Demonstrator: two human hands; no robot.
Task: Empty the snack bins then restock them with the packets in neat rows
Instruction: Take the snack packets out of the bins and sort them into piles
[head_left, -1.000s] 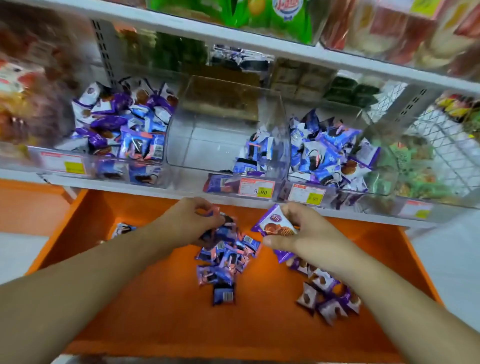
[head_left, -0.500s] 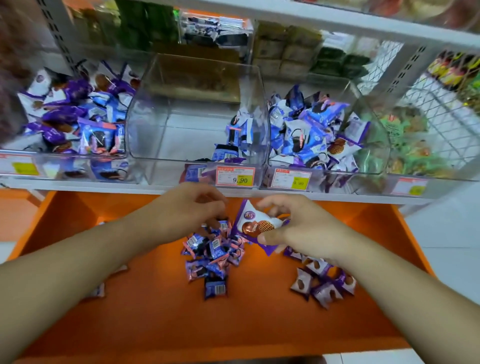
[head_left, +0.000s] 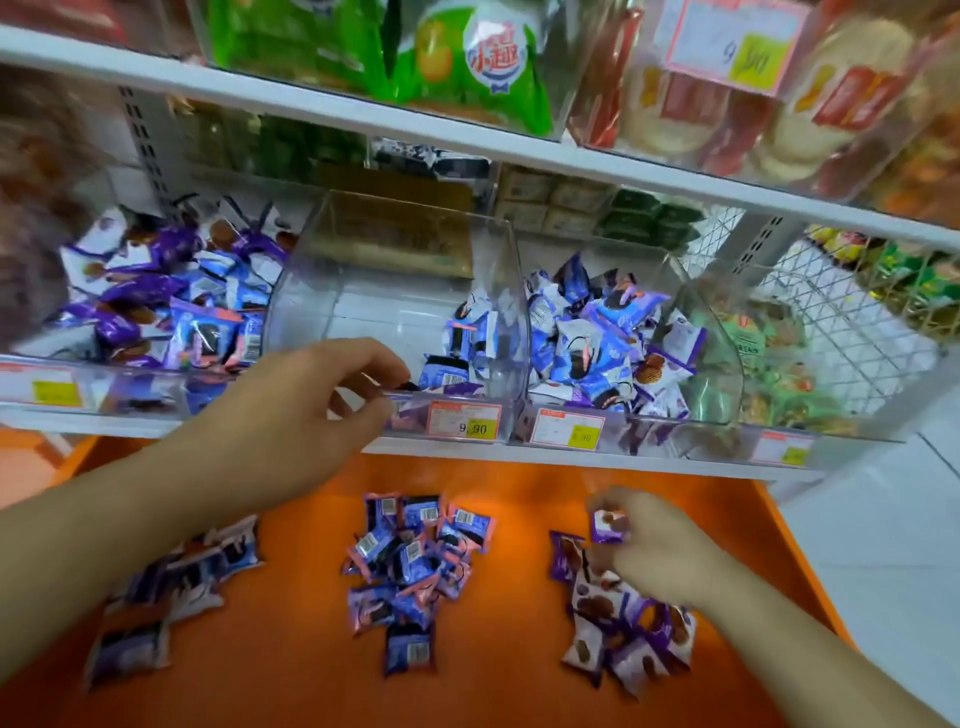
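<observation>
- Overall, white shelf unit (head_left: 467, 150) carries clear snack bins on the middle level; orange tray (head_left: 291, 670) sits below it, pulled forward.
- Middle bin (head_left: 395, 291): clear plastic, mostly bare, a few blue-white packets (head_left: 462, 343) left in its right front corner.
- Left bin (head_left: 130, 379): heaped with purple and blue packets, unsorted.
- Right bin (head_left: 696, 332): heaped with blue and white packets, one biscuit-print packet near the front.
- Orange tray holds three loose piles, well apart: left pile (head_left: 171, 587) partly under the left forearm, centre pile (head_left: 415, 561) of blue-pink packets with barcodes up, right pile (head_left: 623, 639) of white-purple packets.
- Left hand (head_left: 306, 410): raised to the front lip of the middle bin, fingers curled, tips at a dark packet edge (head_left: 405, 387) on the lip. Whether it actually pinches that packet I cannot tell; motion blur.
- Right hand (head_left: 654, 545): low over the tray, just above the right pile, fingers pinching a small purple packet (head_left: 608, 527).
- Price tags (head_left: 465, 422) on bin fronts, yellow patch, "9.90" legible on the middle one.
</observation>
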